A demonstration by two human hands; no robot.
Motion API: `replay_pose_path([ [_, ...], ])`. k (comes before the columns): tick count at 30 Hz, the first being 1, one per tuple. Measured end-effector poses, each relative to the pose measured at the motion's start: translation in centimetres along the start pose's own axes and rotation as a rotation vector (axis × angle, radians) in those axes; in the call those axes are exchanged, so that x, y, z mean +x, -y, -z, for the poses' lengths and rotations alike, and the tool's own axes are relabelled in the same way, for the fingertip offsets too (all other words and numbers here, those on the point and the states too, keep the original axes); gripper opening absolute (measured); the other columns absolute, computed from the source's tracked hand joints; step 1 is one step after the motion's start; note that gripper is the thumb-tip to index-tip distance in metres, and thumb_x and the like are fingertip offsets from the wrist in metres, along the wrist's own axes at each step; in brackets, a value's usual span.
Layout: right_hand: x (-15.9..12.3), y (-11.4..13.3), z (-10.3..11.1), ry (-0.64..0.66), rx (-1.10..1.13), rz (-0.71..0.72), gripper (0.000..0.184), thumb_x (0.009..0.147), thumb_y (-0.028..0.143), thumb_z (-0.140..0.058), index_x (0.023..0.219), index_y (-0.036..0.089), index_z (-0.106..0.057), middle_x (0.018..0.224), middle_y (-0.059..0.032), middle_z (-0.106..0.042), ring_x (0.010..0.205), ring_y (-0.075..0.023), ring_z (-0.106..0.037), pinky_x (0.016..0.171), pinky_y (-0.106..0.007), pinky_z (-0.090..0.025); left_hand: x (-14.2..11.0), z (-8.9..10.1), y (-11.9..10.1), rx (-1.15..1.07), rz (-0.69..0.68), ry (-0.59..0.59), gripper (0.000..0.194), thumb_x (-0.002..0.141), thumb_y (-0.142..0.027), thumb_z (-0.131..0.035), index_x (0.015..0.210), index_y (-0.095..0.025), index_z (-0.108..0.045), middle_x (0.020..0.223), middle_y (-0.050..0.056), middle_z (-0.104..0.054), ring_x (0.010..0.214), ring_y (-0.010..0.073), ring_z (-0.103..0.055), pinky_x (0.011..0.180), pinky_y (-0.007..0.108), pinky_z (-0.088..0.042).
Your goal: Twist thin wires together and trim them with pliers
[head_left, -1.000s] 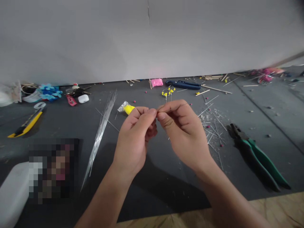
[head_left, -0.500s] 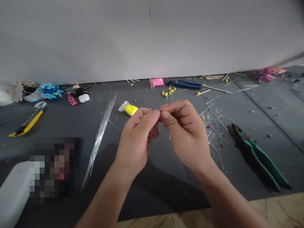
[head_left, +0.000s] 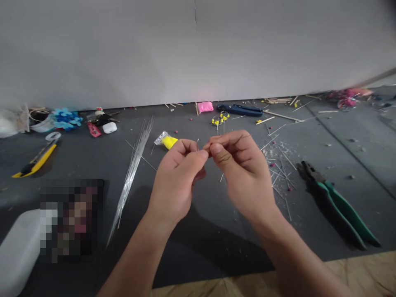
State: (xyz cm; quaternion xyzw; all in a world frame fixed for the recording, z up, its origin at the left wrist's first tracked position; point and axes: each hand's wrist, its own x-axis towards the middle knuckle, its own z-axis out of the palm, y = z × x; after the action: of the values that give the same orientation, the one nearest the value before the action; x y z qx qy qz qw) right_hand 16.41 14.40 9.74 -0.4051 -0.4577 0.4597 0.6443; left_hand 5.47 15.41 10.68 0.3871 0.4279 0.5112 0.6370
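Near the middle of the view, my left hand [head_left: 176, 181] and my right hand [head_left: 247, 175] meet at the fingertips, both closed in a pinch. A short end of thin wire [head_left: 198, 142] sticks up by the left fingertips; the rest is hidden among the fingers. Just behind the left hand lies a small clear packet of bright yellow material [head_left: 169, 142], partly covered by it. Beyond the right hand are looped wires with yellow bits [head_left: 220, 119] on them. Short cut wires [head_left: 280, 173] and small dark red beads are scattered to the right of that hand.
A bundle of long straight wires [head_left: 131, 177] lies left. Green-handled pliers [head_left: 340, 210] rest at right. A yellow cutter [head_left: 38, 161], keys and a white case [head_left: 109, 128] are far left. By the grey wall sit a pink packet [head_left: 205, 107] and a blue cutter [head_left: 239, 110].
My fingertips have shifted slightly against each other, and the left hand covers a little more of the yellow packet. A thin wire end shows more clearly above the left fingers.
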Motion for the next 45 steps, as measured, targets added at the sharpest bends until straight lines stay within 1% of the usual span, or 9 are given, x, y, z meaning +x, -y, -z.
replay_pose_path([
  [5, 0.1, -0.1, 0.0, -0.011, 0.039, 0.005, 0.011, 0.088, 0.016, -0.058, 0.082, 0.024, -0.056, 0.077, 0.0023, -0.063, 0.076, -0.0112, -0.063, 0.065, -0.025, -0.054, -0.1, -0.3, 0.5, 0.069, -0.149, -0.079, 0.007, 0.076, -0.014, -0.062, 0.074, -0.018, -0.057, 0.062, -0.004, -0.055, 0.054, 0.0066, -0.046, 0.052, 0.018, -0.038],
  [9, 0.0, -0.1, -0.2, -0.024, 0.047, 0.0, 0.01, 0.088, 0.017, -0.058, 0.082, 0.024, -0.055, 0.078, 0.0022, -0.063, 0.071, -0.0105, -0.062, 0.067, -0.026, -0.054, -0.2, -0.4, 1.0, 0.116, -0.271, -0.153, 0.004, 0.077, -0.017, -0.064, 0.077, -0.021, -0.063, 0.061, -0.004, -0.059, 0.053, 0.0074, -0.05, 0.051, 0.019, -0.039],
  [13, 0.0, -0.2, -0.2, -0.044, 0.034, -0.011, 0.009, 0.089, 0.018, -0.058, 0.083, 0.024, -0.055, 0.082, 0.0012, -0.064, 0.077, -0.0118, -0.065, 0.073, -0.028, -0.056, -0.4, -0.7, 1.1, 0.156, -0.305, -0.202, 0.002, 0.077, -0.018, -0.064, 0.078, -0.02, -0.066, 0.067, -0.002, -0.065, 0.056, 0.0084, -0.054, 0.052, 0.02, -0.041],
  [17, 0.1, -0.3, -0.1, -0.046, 0.072, -0.011, 0.009, 0.089, 0.018, -0.058, 0.083, 0.024, -0.056, 0.081, 0.0015, -0.066, 0.082, -0.0125, -0.067, 0.079, -0.03, -0.057, -0.5, -1.1, 1.0, 0.178, -0.309, -0.232, 0.006, 0.079, -0.018, -0.062, 0.076, -0.02, -0.067, 0.065, -0.002, -0.066, 0.053, 0.0081, -0.051, 0.05, 0.021, -0.04],
  [25, 0.2, -0.6, 0.0, -0.038, 0.119, -0.042, 0.008, 0.089, 0.019, -0.059, 0.083, 0.025, -0.057, 0.083, 0.0019, -0.068, 0.085, -0.0133, -0.068, 0.086, -0.032, -0.056, -0.7, -0.9, 1.2, 0.296, -0.421, -0.219, 0.009, 0.084, -0.021, -0.06, 0.082, -0.022, -0.068, 0.07, -0.002, -0.068, 0.053, 0.0096, -0.053, 0.053, 0.023, -0.043],
  [31, 0.4, -0.9, 0.2, -0.002, 0.155, -0.069, 0.006, 0.09, 0.022, -0.058, 0.085, 0.025, -0.057, 0.085, 0.0022, -0.069, 0.087, -0.0131, -0.068, 0.085, -0.032, -0.057, -0.8, -0.8, 1.0, 0.42, -0.471, -0.237, 0.013, 0.088, -0.021, -0.056, 0.084, -0.023, -0.068, 0.059, -0.004, -0.061, 0.053, 0.0112, -0.053, 0.054, 0.024, -0.042],
  [35, 0.5, -0.9, 0.4, 0.017, 0.187, -0.086, 0.006, 0.09, 0.022, -0.057, 0.084, 0.024, -0.058, 0.086, 0.0022, -0.068, 0.087, -0.0124, -0.068, 0.085, -0.031, -0.057, -0.8, -0.3, 0.9, 0.565, -0.494, -0.179, 0.014, 0.092, -0.026, -0.053, 0.09, -0.023, -0.067, 0.062, -0.003, -0.061, 0.053, 0.0107, -0.054, 0.054, 0.024, -0.041],
  [39, 0.6, -0.7, 0.5, 0.012, 0.225, -0.125, 0.007, 0.089, 0.022, -0.059, 0.083, 0.024, -0.058, 0.085, 0.0022, -0.068, 0.084, -0.0112, -0.067, 0.083, -0.029, -0.057, -0.7, 0.1, 1.0, 0.655, -0.522, -0.142, 0.016, 0.095, -0.029, -0.049, 0.093, -0.023, -0.063, 0.066, -0.003, -0.062, 0.055, 0.0097, -0.055, 0.056, 0.022, -0.042],
  [45, 0.6, -0.6, 0.5, 0.02, 0.242, -0.178, 0.007, 0.088, 0.022, -0.059, 0.082, 0.023, -0.058, 0.084, 0.0017, -0.068, 0.076, -0.0113, -0.066, 0.074, -0.027, -0.057, -0.8, -0.1, 1.0, 0.638, -0.541, -0.132, 0.016, 0.096, -0.026, -0.048, 0.089, -0.023, -0.061, 0.063, -0.004, -0.06, 0.053, 0.0094, -0.054, 0.055, 0.022, -0.042],
])
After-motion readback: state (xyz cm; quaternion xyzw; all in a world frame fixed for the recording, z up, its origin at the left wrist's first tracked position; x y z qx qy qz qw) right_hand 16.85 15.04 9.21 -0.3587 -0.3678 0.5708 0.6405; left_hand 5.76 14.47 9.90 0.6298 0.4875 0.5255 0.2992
